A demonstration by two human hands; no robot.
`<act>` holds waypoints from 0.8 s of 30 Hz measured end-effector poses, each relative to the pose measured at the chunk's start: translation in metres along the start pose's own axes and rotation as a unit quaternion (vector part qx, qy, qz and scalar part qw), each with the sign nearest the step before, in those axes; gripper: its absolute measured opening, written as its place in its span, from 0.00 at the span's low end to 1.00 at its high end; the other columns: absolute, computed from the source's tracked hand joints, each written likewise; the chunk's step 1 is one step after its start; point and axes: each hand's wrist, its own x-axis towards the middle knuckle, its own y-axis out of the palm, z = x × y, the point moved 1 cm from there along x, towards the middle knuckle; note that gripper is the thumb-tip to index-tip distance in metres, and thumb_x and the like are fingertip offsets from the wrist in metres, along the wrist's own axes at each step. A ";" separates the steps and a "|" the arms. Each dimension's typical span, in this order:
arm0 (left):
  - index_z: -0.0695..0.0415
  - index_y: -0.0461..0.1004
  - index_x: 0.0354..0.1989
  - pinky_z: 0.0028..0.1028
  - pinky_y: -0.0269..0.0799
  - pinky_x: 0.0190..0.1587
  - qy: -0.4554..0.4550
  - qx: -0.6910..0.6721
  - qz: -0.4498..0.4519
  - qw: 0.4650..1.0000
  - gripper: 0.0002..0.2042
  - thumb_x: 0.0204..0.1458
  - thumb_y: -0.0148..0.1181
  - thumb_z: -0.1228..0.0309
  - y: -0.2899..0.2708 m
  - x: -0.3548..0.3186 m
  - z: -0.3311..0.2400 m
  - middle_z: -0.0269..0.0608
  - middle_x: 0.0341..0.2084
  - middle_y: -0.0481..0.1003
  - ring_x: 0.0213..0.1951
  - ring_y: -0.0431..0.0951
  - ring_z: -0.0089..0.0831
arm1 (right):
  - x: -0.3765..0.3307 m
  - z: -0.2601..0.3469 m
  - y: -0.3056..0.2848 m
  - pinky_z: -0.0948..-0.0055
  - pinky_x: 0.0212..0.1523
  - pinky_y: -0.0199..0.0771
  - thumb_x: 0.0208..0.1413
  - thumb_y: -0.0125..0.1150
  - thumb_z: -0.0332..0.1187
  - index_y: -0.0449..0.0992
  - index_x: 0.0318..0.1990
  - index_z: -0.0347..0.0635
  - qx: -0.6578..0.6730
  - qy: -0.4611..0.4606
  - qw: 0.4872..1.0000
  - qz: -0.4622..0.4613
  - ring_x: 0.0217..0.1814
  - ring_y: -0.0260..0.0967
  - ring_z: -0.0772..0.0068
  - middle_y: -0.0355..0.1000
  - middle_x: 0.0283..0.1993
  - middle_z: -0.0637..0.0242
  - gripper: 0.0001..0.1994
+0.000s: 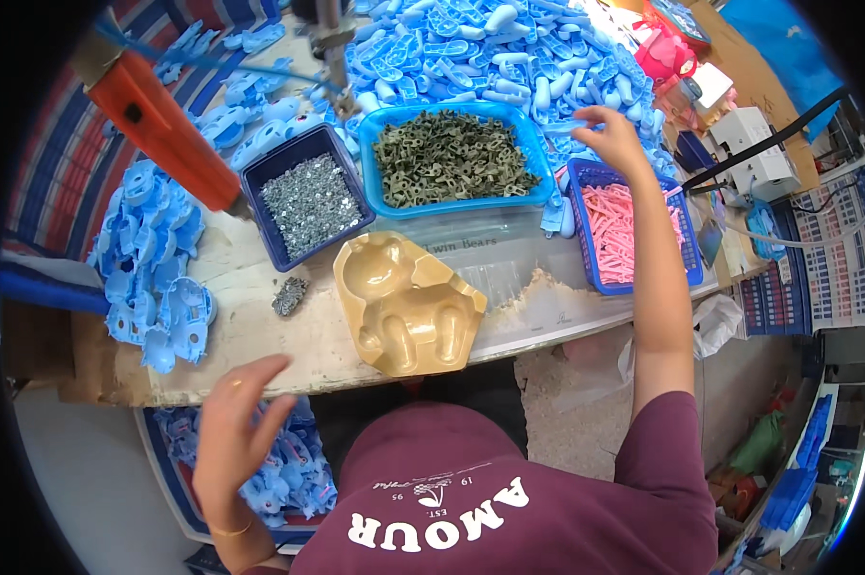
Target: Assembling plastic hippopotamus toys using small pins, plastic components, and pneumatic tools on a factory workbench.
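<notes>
My right hand [613, 142] reaches over the near right edge of a big heap of light blue plastic parts [452, 57]. Its thumb and forefinger are apart beside one of the parts, and whether they touch it I cannot tell. Fingers spread and holding nothing, my left hand [236, 431] hovers by the table's front edge, above a bin of blue parts [294, 470]. Between the hands, at the front edge, lies a tan mould [409, 311] with smooth bear-shaped hollows, and nothing sits in them.
Behind the mould stand a dark blue tray of small metal pieces [308, 196] and a bright blue tray of dark green parts [452, 158]. A blue basket of pink sticks [614, 235] is under my right forearm. An orange-handled tool [159, 129] hangs at left, near stacked blue shells [150, 259].
</notes>
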 end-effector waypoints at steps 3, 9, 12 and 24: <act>0.57 0.73 0.59 0.41 0.73 0.56 0.082 -0.074 -0.040 0.993 0.24 0.52 0.67 0.74 0.041 0.046 -0.025 0.49 0.57 0.75 0.55 0.76 0.51 | -0.049 0.095 0.009 0.74 0.51 0.77 0.56 0.67 0.28 0.78 0.55 0.35 0.258 -0.032 0.936 0.236 0.47 0.77 0.76 0.79 0.49 0.64 0.18; 0.58 0.72 0.61 0.39 0.75 0.55 0.246 -0.133 -0.107 0.954 0.26 0.52 0.68 0.77 0.116 0.100 -0.048 0.48 0.60 0.73 0.55 0.77 0.48 | -0.128 0.166 0.059 0.72 0.48 0.79 0.56 0.68 0.25 0.78 0.52 0.36 0.362 -0.111 0.822 0.424 0.46 0.77 0.75 0.75 0.47 0.66 0.16; 0.60 0.73 0.60 0.37 0.78 0.52 0.279 -0.110 -0.131 0.945 0.25 0.51 0.69 0.78 0.118 0.097 -0.044 0.48 0.59 0.74 0.53 0.79 0.44 | -0.118 0.148 0.056 0.72 0.47 0.79 0.57 0.68 0.26 0.79 0.52 0.35 0.371 -0.086 0.831 0.405 0.43 0.78 0.75 0.77 0.45 0.65 0.15; 0.60 0.75 0.59 0.36 0.81 0.48 0.156 -0.107 -0.118 0.975 0.27 0.47 0.73 0.77 0.113 0.062 -0.032 0.47 0.56 0.76 0.49 0.81 0.44 | 0.088 0.078 0.087 0.53 0.53 0.78 0.55 0.56 0.24 0.75 0.59 0.53 -0.201 -0.193 0.952 -0.123 0.55 0.75 0.48 0.64 0.69 0.53 0.22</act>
